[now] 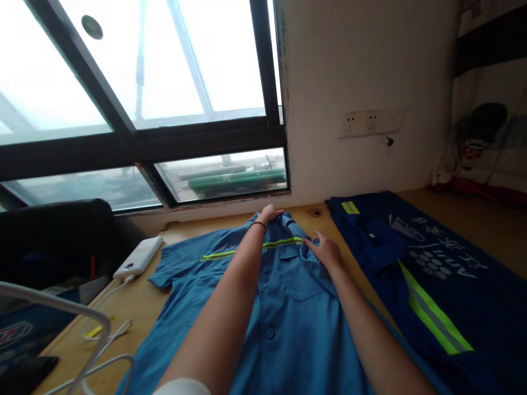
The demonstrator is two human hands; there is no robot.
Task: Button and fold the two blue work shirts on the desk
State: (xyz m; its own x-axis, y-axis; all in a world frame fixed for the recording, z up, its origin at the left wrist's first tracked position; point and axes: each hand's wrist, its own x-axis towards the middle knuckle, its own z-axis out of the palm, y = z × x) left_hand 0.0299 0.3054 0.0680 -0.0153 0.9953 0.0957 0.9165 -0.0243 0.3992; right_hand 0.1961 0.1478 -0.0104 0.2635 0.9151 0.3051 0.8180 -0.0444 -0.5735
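A blue short-sleeved work shirt (288,334) lies front up on the wooden surface, its collar toward the window. A yellow-green stripe crosses its chest above the pockets, and one button shows low on the front. My left hand (269,213) is closed on the shirt at the collar, a beaded bracelet round the wrist. At the shirt's right shoulder edge, my right hand (326,250) has its thumb and fingers closed on a fold of the cloth. The left sleeve lies spread out; the right sleeve is bunched and partly hidden by my right hand and forearm.
Right of the shirt lies a dark blue garment (436,269) with white print and reflective bands. A white power bank (139,258) with a white cable (102,323) sits at left. Behind are the window (197,131) and wall sockets (362,122).
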